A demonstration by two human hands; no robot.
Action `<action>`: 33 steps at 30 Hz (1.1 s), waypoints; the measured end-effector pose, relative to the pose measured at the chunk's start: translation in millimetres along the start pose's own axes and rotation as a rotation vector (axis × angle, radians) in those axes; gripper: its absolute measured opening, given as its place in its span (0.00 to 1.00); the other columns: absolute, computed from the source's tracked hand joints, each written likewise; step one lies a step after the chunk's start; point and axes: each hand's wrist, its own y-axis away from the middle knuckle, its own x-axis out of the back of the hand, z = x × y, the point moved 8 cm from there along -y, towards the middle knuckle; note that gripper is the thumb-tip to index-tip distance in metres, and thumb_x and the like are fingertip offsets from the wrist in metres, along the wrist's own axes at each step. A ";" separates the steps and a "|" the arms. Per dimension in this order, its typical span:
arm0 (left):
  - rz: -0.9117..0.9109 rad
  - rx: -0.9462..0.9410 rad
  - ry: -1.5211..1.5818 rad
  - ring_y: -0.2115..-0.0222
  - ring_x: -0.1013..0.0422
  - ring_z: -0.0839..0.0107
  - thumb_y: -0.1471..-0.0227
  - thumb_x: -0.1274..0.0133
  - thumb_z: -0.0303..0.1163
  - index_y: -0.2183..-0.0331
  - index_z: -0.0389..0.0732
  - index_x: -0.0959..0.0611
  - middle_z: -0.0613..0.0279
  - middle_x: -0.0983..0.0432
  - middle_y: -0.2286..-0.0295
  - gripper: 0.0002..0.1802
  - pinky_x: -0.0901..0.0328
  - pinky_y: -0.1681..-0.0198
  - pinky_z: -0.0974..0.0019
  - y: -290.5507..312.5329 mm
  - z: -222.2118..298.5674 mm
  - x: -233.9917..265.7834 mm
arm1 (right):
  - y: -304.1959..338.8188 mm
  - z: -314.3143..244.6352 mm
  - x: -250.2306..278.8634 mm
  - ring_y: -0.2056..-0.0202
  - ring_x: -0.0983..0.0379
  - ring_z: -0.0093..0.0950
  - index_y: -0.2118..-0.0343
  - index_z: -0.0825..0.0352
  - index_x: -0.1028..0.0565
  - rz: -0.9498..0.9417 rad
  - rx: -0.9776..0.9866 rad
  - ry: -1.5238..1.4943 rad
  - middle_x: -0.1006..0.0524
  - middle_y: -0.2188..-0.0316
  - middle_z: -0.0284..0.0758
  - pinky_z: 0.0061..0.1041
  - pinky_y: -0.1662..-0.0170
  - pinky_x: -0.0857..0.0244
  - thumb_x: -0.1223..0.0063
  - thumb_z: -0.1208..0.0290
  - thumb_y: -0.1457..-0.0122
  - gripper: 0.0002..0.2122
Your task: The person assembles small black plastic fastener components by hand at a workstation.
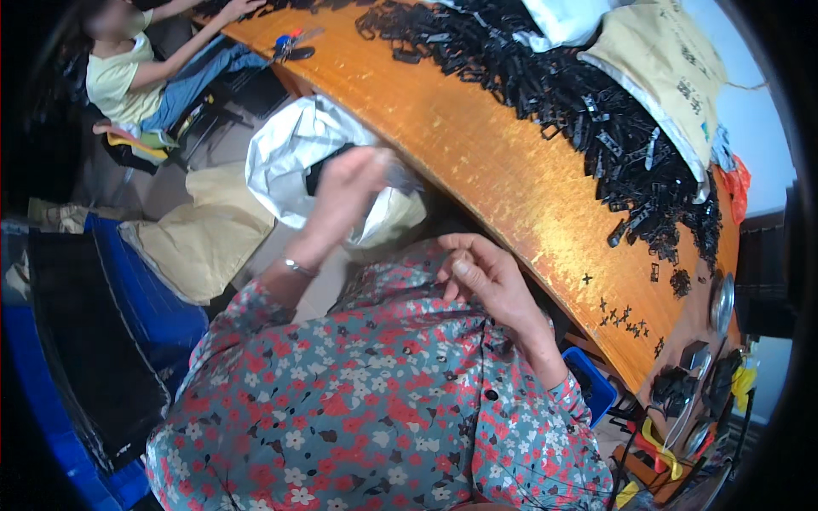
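Note:
My left hand [348, 183], with a bracelet at its wrist, is over the mouth of a white-lined sack [277, 162] beside the table. Motion smears its fingers, and I cannot make out whether it holds anything. Dark contents [319, 175] show inside the sack below it. In front of my body, near the table's edge, my right hand [490, 279] has its fingers curled in and its thumb close against them. Whatever lies between those fingers is hidden or too small to name.
Small black plastic parts [545, 94] lie heaped on the wooden table [477, 153], with cross-shaped black pieces [626, 319] near its right end. A tan sack [656, 60] rests on the heap. A blue bin [596, 383] stands under the table. Another person [128, 77] sits at far left.

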 end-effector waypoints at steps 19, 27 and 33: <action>0.019 -0.395 -0.621 0.60 0.22 0.54 0.47 0.38 0.27 0.59 0.38 0.15 0.52 0.20 0.63 0.12 0.28 0.55 0.55 -116.9 43.2 -42.9 | 58.0 5.7 73.5 0.70 0.23 0.19 0.46 0.73 0.26 0.376 -0.034 -0.050 0.21 0.66 0.31 0.18 0.65 0.29 0.49 0.74 0.29 0.13; 0.190 -0.511 -1.134 0.48 0.32 0.50 0.50 0.35 0.29 0.52 0.42 0.17 0.51 0.27 0.50 0.21 0.33 0.46 0.50 -192.7 24.5 -32.9 | 90.0 10.8 88.2 0.70 0.22 0.19 0.46 0.71 0.25 0.491 -0.084 -0.056 0.20 0.66 0.32 0.18 0.65 0.29 0.50 0.73 0.29 0.13; 0.134 -0.499 -1.114 0.50 0.32 0.47 0.49 0.36 0.26 0.52 0.40 0.18 0.48 0.27 0.54 0.20 0.33 0.46 0.52 -198.3 15.5 -51.8 | 92.8 1.1 101.3 0.70 0.23 0.18 0.46 0.70 0.24 0.513 -0.069 -0.047 0.20 0.65 0.31 0.17 0.66 0.29 0.50 0.72 0.29 0.13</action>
